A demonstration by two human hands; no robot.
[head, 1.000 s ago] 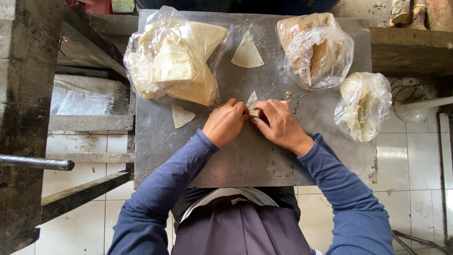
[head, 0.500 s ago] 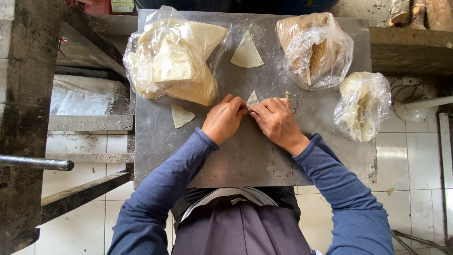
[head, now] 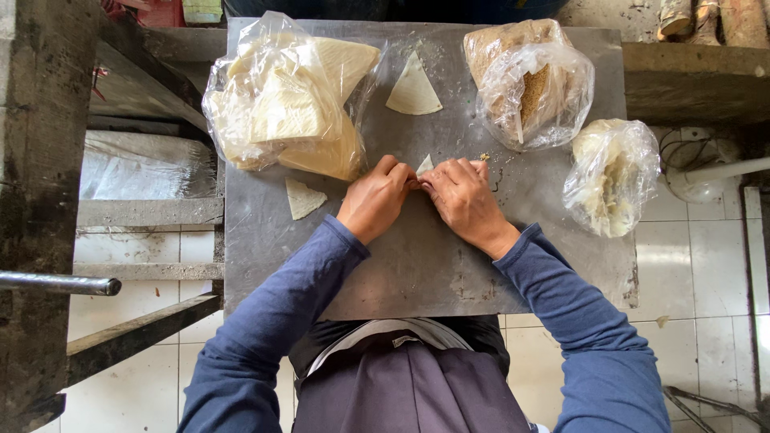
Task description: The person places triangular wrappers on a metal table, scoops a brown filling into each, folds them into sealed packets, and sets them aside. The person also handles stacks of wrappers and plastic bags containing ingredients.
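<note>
While we lean over the grey metal desk (head: 417, 273), a clear bag of stacked triangular wrappers (head: 289, 104) sits at its far left, with one loose small triangle (head: 303, 197) just below it. Our left hand (head: 375, 200) and right hand (head: 464, 202) meet at mid-desk, fingertips pressed together, pinching a small dough triangle (head: 424, 164) whose tip shows between them. Beyond lies a larger flat triangle (head: 413, 87). Further right sit a bag of brownish filling (head: 533, 84) and a bag of pale dough (head: 611, 176).

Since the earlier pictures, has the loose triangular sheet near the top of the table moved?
No. The triangular sheet lies in the same spot between the two plastic bags, left bag and right bag.
</note>
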